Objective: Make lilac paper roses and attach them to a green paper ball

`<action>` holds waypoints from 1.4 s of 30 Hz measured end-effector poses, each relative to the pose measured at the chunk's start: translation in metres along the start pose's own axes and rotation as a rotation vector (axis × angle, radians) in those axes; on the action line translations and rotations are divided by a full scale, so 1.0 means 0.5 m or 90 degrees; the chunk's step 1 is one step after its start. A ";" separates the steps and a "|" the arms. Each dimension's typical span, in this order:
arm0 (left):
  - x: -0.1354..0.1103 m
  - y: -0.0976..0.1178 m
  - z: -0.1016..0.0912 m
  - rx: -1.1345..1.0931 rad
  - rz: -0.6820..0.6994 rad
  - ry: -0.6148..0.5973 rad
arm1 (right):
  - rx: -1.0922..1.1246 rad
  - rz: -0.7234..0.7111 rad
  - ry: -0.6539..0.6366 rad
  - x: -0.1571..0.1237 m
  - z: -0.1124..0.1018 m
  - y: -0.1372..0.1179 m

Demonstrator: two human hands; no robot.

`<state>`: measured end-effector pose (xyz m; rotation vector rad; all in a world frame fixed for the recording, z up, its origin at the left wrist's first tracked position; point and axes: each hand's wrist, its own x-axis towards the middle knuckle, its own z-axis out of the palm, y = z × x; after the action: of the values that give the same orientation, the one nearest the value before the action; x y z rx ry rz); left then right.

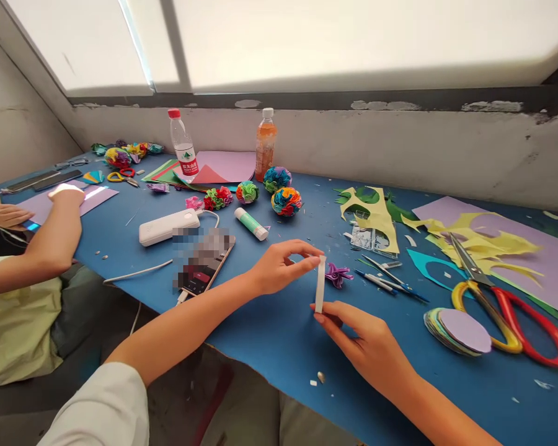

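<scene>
- My left hand (274, 267) pinches the top end of a folded white paper strip (320, 284) between thumb and forefinger; those fingers are clenched on it.
- My right hand (367, 347) meets the strip's bottom end with its fingertips (320, 317). They press against the lower edge, but I cannot tell whether they are truly closed on it or only propping it.
- The strip stands nearly upright between the two hands, held just above the blue surface (270, 334) and not lying on it.
- It looks narrow, long and plain white, with a pleated or stacked edge suggesting several layers folded together.
- I judge it very light and soft: it will buckle if squeezed at the middle and may spring open if let go. The ends, where the layers are pressed flat, are the sound places to hold it.
- Just beyond the fingers lies a small purple paper flower (338, 274), near the strip but apart from it.
- Further right of my right hand sit a stack of paper circles (460, 331) and red-and-yellow scissors (506, 303).
- Left of my left hand lie a phone (203, 260), a white power bank (168, 226) and a glue stick (251, 223).
- Another person's arm (51, 248) rests at the far left, well apart from my hands.
</scene>
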<state>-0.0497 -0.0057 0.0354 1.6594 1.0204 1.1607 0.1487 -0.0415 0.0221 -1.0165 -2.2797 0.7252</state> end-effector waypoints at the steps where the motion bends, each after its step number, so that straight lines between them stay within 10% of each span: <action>1: -0.001 0.002 0.001 -0.005 -0.011 -0.006 | -0.012 -0.012 -0.008 0.000 0.001 0.001; 28: -0.029 0.001 0.027 -0.231 -0.029 -0.125 | -0.268 -0.100 -0.073 -0.002 -0.034 0.011; 42: -0.039 0.000 0.043 -0.329 0.005 -0.110 | -0.545 0.494 0.069 -0.022 -0.296 0.056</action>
<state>-0.0337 -0.0276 0.0257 1.3205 0.5438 1.1452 0.2657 0.0035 0.1063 -2.3218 -2.0638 -0.1192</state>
